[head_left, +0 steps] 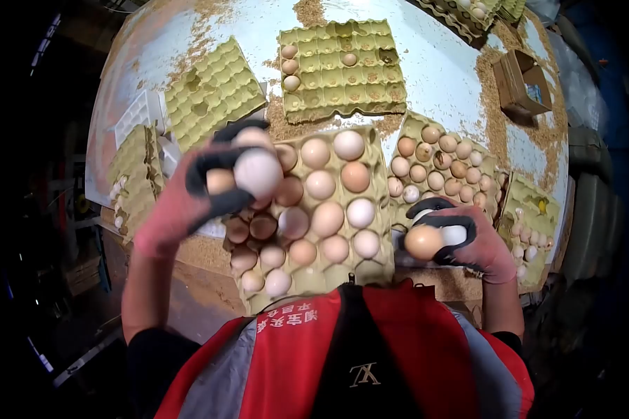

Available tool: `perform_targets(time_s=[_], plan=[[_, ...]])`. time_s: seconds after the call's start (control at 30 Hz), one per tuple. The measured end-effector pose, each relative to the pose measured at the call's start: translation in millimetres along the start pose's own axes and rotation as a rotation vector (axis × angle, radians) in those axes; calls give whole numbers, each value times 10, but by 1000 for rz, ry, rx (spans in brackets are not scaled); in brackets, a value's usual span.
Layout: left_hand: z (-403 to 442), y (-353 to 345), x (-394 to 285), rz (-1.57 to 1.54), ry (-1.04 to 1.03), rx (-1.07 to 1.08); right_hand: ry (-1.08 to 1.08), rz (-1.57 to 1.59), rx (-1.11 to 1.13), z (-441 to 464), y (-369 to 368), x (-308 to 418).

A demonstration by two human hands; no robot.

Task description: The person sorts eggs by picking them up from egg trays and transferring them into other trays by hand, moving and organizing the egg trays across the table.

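My left hand (182,197), in a pink glove with dark fingers, is closed around several eggs (257,173). It is held over the left side of a pulp egg tray (379,209) filled with brown and pale eggs (326,220), and it hides part of that tray. On the right, my right hand (474,241), gloved alike, curls around a brown egg (424,242) and a white egg (453,236). Just beyond this hand lies another tray (412,120) with brown eggs, several of them stained.
At the back a tray (339,73) holds a few eggs. Another tray (217,91) stands left of it, near a white plastic tray (138,115). A wooden box (523,84) sits far right. One more egg tray (531,202) lies at the right edge. Sawdust (489,77) is scattered about.
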State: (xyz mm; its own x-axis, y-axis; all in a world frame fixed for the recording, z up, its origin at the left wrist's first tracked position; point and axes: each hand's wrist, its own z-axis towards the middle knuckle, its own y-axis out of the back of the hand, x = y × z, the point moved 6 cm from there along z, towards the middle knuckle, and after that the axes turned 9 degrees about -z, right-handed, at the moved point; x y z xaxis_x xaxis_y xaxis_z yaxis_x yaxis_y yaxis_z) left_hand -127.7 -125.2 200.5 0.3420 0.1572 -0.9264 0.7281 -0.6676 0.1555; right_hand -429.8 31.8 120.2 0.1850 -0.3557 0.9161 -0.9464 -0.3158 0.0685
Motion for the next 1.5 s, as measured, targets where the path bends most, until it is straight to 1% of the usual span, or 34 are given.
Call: perform_targets(time_s=[0.03, 0.1, 0.13, 0.17, 0.2, 0.23, 0.27, 0.33, 0.37, 0.43, 0.47, 0.5, 0.53, 0.57, 0.6, 0.63, 0.7, 0.77, 0.8, 0.87, 0.9, 0.97, 1.0, 1.03, 1.07, 1.1, 1.17, 1.2, 1.23, 1.3, 1.33, 1.37, 1.43, 1.5], plan=[[-294, -201, -4, 39, -63, 6, 74, -156, 23, -93, -170, 154], [-790, -528, 132, 148, -90, 22, 54, -440, -95, -330, -371, 396], [-983, -664, 192, 227, -106, 18, 35, -533, -179, -418, -451, 390], [-1145, -782, 262, 304, -121, 12, 121, -743, -182, -487, -572, 546], [-1272, -868, 333, 332, -185, -16, 142, -865, -200, -560, -699, 572], [-1363, -947, 338, 389, -205, -41, 161, -986, -218, -618, -825, 558], [-1412, -1012, 369, 499, -251, -76, 147, -1113, -207, -622, -940, 478], [-1416, -1174, 349, 733, -376, -135, 185, -1178, -263, -638, -1064, 420], [-1378, -1270, 353, 783, -419, -143, 206, -1213, -294, -643, -1102, 420], [-1238, -1469, 390, 906, -490, -103, 300, -1089, -428, -737, -1113, 556], [-1176, -1568, 447, 1043, -461, -71, 324, -1075, -461, -779, -1130, 600], [-1164, -1612, 504, 1112, -453, -26, 347, -1060, -495, -826, -1137, 634], [-1214, -1589, 493, 1058, -468, -57, 383, -1044, -498, -887, -1151, 648], [-1276, -1528, 494, 1007, -485, -86, 370, -1052, -469, -948, -1188, 606], [-1386, -1423, 510, 855, -506, -134, 377, -1014, -410, -990, -1236, 556], [-1424, -1396, 586, 840, -433, -123, 383, -969, -353, -1017, -1304, 491], [-1485, -1366, 772, 799, -275, -110, 291, -1048, -275, -997, -1451, 251], [-1484, -1477, 773, 986, -359, -24, 329, -1196, -309, -995, -1539, 188], [-1485, -1468, 772, 1011, -410, -55, 305, -1126, -334, -1010, -1511, 226], [-1537, -1335, 713, 706, -430, -150, 250, -976, -386, -1059, -1465, 334], [-1571, -1251, 700, 553, -436, -197, 315, -871, -318, -1025, -1534, 356], [-1648, -1005, 1134, -578, 147, -111, 442, -652, -180, -893, -1741, 400], [-1747, -982, 1096, -656, 25, -114, 583, -747, -123, -794, -1889, 346], [-1891, -979, 1068, -732, -100, -117, 711, -899, -133, -686, -2004, 263], [-1981, -1030, 1067, -640, -102, -121, 724, -947, -140, -624, -2031, 142], [-2008, -1073, 941, -167, -439, -88, 739, -1000, -141, -605, -2027, 85], [-1901, -1296, 1078, -257, -210, -110, 750, -913, -273, -682, -1911, 119], [-1832, -1405, 934, 244, -470, -104, 747, -920, -350, -722, -1833, 208], [-1794, -1571, 1097, 759, -620, 17, 731, -916, -417, -742, -1719, 256], [-1723, -1730, 1122, 1022, -819, 205, 720, -904, -516, -714, -1464, 438], [-1756, -1692, 1138, 1013, -772, 218, 712, -852, -558, -695, -1344, 564], [-1757, -1650, 1135, 979, -843, 195, 737, -823, -627, -648, -1227, 668], [-1841, -1458, 933, 839, -836, -56, 732, -806, -736, -458, -945, 797], [-1852, -1126, 629, 694, -732, -226, 670, -689, -765, -108, -604, 829]])
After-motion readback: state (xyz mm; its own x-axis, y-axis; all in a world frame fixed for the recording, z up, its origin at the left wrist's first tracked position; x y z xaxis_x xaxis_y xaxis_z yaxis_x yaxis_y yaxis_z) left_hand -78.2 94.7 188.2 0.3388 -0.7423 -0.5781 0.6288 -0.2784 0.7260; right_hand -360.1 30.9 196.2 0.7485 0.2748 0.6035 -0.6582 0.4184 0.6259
